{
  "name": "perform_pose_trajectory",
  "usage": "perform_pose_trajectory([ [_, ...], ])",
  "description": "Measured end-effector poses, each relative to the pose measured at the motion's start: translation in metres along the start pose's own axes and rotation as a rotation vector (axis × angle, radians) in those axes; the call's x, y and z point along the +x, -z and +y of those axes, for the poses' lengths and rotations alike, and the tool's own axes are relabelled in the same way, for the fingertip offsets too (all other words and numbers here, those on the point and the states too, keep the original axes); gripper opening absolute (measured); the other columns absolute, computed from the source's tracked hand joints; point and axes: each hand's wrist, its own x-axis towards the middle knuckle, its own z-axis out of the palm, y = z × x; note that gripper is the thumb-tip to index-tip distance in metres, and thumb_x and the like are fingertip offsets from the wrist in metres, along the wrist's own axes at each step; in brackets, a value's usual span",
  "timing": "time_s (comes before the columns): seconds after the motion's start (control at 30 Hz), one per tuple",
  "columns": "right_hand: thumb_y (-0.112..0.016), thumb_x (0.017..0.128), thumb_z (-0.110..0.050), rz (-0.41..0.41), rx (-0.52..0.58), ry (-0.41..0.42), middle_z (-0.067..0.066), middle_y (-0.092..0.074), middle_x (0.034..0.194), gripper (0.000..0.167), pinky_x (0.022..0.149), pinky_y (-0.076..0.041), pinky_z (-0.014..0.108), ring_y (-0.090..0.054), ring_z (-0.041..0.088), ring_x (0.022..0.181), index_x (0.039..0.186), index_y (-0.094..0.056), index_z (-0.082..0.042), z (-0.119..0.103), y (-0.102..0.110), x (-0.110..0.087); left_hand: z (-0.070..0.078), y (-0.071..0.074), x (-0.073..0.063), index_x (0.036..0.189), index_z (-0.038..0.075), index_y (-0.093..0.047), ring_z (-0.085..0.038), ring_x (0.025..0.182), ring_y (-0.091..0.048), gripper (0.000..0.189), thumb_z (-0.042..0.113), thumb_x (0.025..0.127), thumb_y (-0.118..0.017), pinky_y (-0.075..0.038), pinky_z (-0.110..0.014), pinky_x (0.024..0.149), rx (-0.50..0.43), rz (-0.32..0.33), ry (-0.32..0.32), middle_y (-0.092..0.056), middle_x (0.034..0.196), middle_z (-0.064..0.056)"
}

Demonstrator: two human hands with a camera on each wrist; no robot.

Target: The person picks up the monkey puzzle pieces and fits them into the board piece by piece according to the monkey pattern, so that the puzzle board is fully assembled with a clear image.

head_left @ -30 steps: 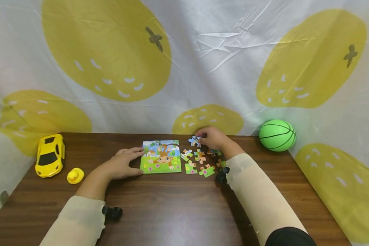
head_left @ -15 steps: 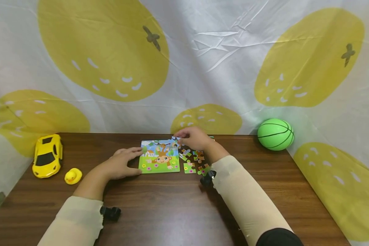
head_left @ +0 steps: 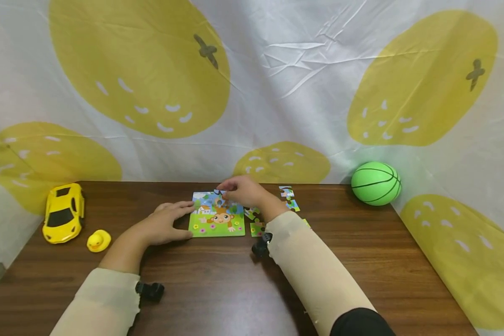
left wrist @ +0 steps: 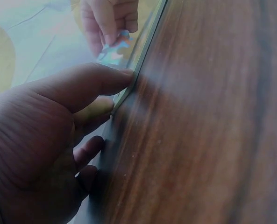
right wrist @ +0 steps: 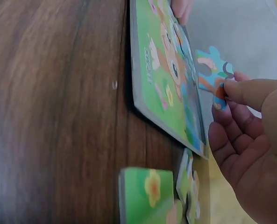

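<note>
A square jigsaw puzzle board [head_left: 210, 228] with a monkey picture lies on the brown table. My left hand [head_left: 163, 225] rests at its left side, thumb at the near corner and fingertips along the edge. Above the board's far part, my right hand [head_left: 244, 190] pinches a blue jigsaw piece [right wrist: 208, 70] between thumb and fingers. In the right wrist view the piece is tilted, raised over the board. Several loose pieces [head_left: 257, 228] lie right of the board, partly hidden by the right hand and wrist.
Two loose pieces [head_left: 286, 192] lie farther right, near the table's back edge. A yellow toy car [head_left: 63, 214] and a yellow rubber duck [head_left: 98, 241] sit at the left. A green ball [head_left: 376, 184] stands in the back right corner, against the fruit-print cloth [head_left: 277, 112].
My right hand has carried the blue jigsaw piece leftward from the loose pieces to over the board's far part. My left hand has stayed at the board's left edge.
</note>
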Motion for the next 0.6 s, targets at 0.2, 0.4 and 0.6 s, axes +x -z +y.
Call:
perform_pose_trajectory([
  [0.2, -0.064, 0.107, -0.015, -0.027, 0.02, -0.029, 0.005, -0.08, 0.106, 0.031, 0.084, -0.064, 0.035, -0.077, 0.016, 0.089, 0.137, -0.073, -0.012, 0.002, -0.009, 0.008, -0.002, -0.001, -0.001, 0.163, 0.014, -0.048, -0.051, 0.158, -0.026, 0.082, 0.048, 0.094, -0.077, -0.027, -0.076, 0.124, -0.007, -0.002, 0.004, -0.037, 0.175, -0.007],
  [0.4, -0.069, 0.104, -0.014, 0.002, 0.028, -0.053, 0.009, -0.079, 0.117, 0.031, 0.081, -0.064, 0.032, -0.077, 0.016, 0.088, 0.134, -0.074, -0.009, 0.0, -0.015, 0.011, -0.001, 0.0, -0.001, 0.163, 0.015, -0.047, -0.051, 0.159, -0.025, 0.082, 0.048, 0.094, -0.076, -0.026, -0.077, 0.123, -0.01, -0.008, 0.011, -0.036, 0.176, -0.006],
  [0.6, -0.072, 0.102, -0.017, 0.017, 0.014, -0.077, 0.007, -0.079, 0.112, 0.029, 0.077, -0.064, 0.031, -0.076, 0.016, 0.086, 0.131, -0.076, -0.011, -0.002, -0.021, 0.013, 0.001, 0.001, -0.002, 0.163, 0.015, -0.047, -0.052, 0.158, -0.025, 0.082, 0.049, 0.094, -0.076, -0.026, -0.077, 0.123, -0.015, -0.013, 0.01, -0.035, 0.176, -0.007],
])
